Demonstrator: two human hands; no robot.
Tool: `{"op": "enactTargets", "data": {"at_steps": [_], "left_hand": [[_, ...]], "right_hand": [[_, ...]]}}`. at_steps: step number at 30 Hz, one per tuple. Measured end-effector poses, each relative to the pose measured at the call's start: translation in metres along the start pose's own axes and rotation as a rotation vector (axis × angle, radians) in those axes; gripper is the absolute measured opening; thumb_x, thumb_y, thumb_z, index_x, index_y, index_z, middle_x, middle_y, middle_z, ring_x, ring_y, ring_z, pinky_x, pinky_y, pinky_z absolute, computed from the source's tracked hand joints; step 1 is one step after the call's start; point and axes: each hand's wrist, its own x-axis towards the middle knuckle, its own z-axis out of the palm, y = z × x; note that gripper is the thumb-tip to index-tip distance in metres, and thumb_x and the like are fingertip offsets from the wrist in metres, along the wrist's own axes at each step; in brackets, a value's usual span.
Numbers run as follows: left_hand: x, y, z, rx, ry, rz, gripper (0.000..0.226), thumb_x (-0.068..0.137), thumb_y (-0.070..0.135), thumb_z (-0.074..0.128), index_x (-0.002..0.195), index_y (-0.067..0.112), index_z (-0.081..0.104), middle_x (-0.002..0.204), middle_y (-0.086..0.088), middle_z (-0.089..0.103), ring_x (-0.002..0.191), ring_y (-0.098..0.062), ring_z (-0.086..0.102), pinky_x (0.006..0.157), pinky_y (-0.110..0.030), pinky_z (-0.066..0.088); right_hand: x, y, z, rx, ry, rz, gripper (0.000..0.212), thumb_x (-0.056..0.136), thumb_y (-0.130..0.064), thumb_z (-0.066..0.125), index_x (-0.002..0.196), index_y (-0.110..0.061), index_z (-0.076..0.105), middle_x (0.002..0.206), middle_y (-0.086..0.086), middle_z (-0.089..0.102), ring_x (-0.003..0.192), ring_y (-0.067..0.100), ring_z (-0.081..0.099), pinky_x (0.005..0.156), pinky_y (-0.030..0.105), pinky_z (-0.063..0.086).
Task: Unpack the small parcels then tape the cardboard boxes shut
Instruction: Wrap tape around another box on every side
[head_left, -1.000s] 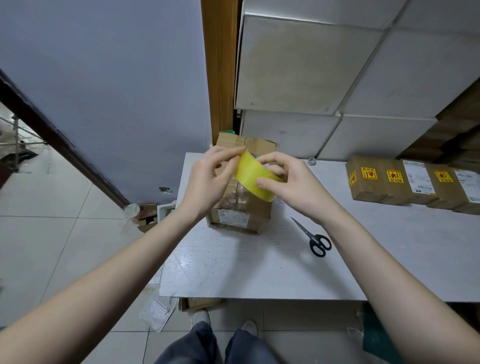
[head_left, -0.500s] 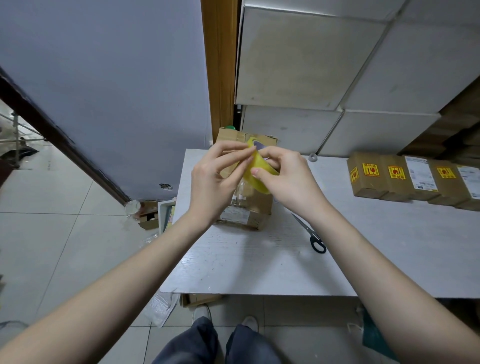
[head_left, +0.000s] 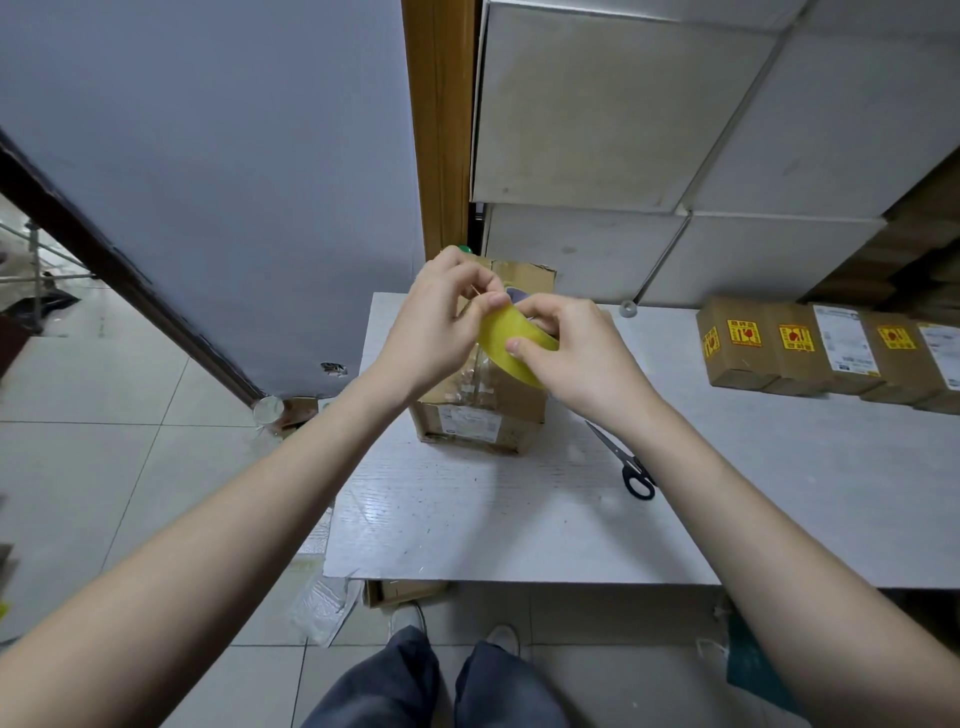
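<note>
Scissors (head_left: 626, 464) lay near on the white table (head_left: 467, 519). Above it, the right hand (head_left: 582, 358) gripped the yellow tape roll (head_left: 506, 343); the left hand (head_left: 436, 322) pinched at its edge, hands together over the cardboard box (head_left: 483, 410). Risk: the tape end could split or re-stick if picked unevenly.

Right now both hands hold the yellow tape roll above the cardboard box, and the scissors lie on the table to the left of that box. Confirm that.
Not quite. The head view shows the scissors on the table to the right of the cardboard box, not the left. The rest holds: left hand and right hand both hold the yellow tape roll above it.
</note>
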Motion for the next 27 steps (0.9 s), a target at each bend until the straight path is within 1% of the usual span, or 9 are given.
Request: {"op": "enactTargets", "data": {"at_steps": [2,5,9,15,18,20,22,24,27], "left_hand": [[0.002,-0.002,0.001,0.131,-0.032,0.050,0.011,0.095,0.011,0.053,0.088,0.007,0.061,0.091,0.001,0.046,0.091,-0.016,0.042,0.083,-0.034,0.039],[0.000,-0.002,0.005,0.231,0.014,0.160,0.009,0.094,0.004,0.050,0.089,0.002,0.057,0.095,-0.012,0.052,0.091,-0.025,0.043,0.078,-0.040,0.039],[-0.003,-0.002,0.011,0.215,0.053,0.227,0.009,0.089,-0.006,0.046,0.086,0.001,0.052,0.087,-0.010,0.051,0.085,-0.021,0.039,0.067,-0.024,0.025],[0.015,-0.001,0.003,0.166,-0.063,0.128,0.027,0.087,-0.010,0.042,0.092,0.016,0.035,0.081,0.009,0.044,0.081,-0.021,0.040,0.070,-0.038,0.039],[0.019,-0.003,-0.002,0.158,-0.158,0.079,0.031,0.086,-0.012,0.040,0.092,0.017,0.031,0.084,0.002,0.044,0.083,-0.025,0.041,0.077,-0.049,0.044],[0.018,-0.005,-0.004,0.123,-0.186,0.078,0.032,0.084,-0.014,0.038,0.091,0.015,0.030,0.086,-0.003,0.044,0.079,-0.020,0.040,0.078,-0.044,0.044],[0.018,-0.007,-0.006,0.109,-0.195,0.081,0.032,0.083,-0.016,0.036,0.090,0.014,0.030,0.085,-0.002,0.042,0.077,-0.015,0.037,0.076,-0.031,0.041],[0.018,-0.010,-0.007,0.094,-0.193,0.081,0.030,0.086,-0.016,0.038,0.091,0.013,0.031,0.082,0.004,0.041,0.076,-0.011,0.038,0.071,-0.015,0.035],[0.013,-0.017,-0.007,-0.023,-0.136,0.016,0.016,0.097,-0.001,0.042,0.103,0.014,0.043,0.083,0.013,0.045,0.078,-0.002,0.045,0.070,-0.007,0.034]], "right_hand": [[0.001,0.003,0.000,0.009,-0.001,0.002,0.014,0.084,-0.017,0.065,0.097,-0.021,0.068,0.072,-0.010,0.062,0.080,0.018,0.057,0.072,0.030,0.045],[0.003,0.006,-0.002,0.026,-0.006,0.012,0.012,0.084,-0.016,0.066,0.095,-0.021,0.068,0.056,-0.015,0.052,0.063,0.008,0.047,0.063,0.026,0.038],[0.006,0.003,-0.001,0.000,-0.014,0.027,0.010,0.086,-0.019,0.064,0.095,-0.022,0.068,0.071,-0.002,0.063,0.075,0.019,0.054,0.071,0.032,0.047],[0.002,0.006,-0.001,-0.095,-0.051,-0.025,0.035,0.083,-0.029,0.068,0.117,-0.022,0.060,0.103,0.000,0.067,0.103,0.025,0.055,0.084,0.036,0.046],[0.002,0.007,-0.003,-0.210,-0.060,-0.054,0.019,0.080,-0.038,0.071,0.087,-0.023,0.061,0.078,-0.001,0.059,0.085,0.023,0.052,0.066,0.033,0.038],[0.001,0.005,-0.006,-0.300,-0.058,-0.092,0.044,0.081,-0.043,0.068,0.057,-0.021,0.038,0.055,-0.003,0.036,0.064,0.020,0.038,0.052,0.033,0.021],[0.001,0.002,-0.008,-0.324,-0.067,-0.101,0.058,0.083,-0.045,0.066,0.053,-0.019,0.024,0.050,-0.001,0.024,0.055,0.018,0.029,0.049,0.033,0.015],[0.005,-0.001,-0.010,-0.298,-0.095,-0.069,0.057,0.083,-0.046,0.065,0.052,-0.016,0.028,0.051,0.001,0.025,0.056,0.020,0.030,0.050,0.034,0.016],[0.012,-0.004,-0.010,-0.256,-0.109,-0.082,0.044,0.085,-0.046,0.063,0.061,-0.010,0.050,0.054,0.001,0.040,0.065,0.022,0.040,0.056,0.032,0.023]]}}
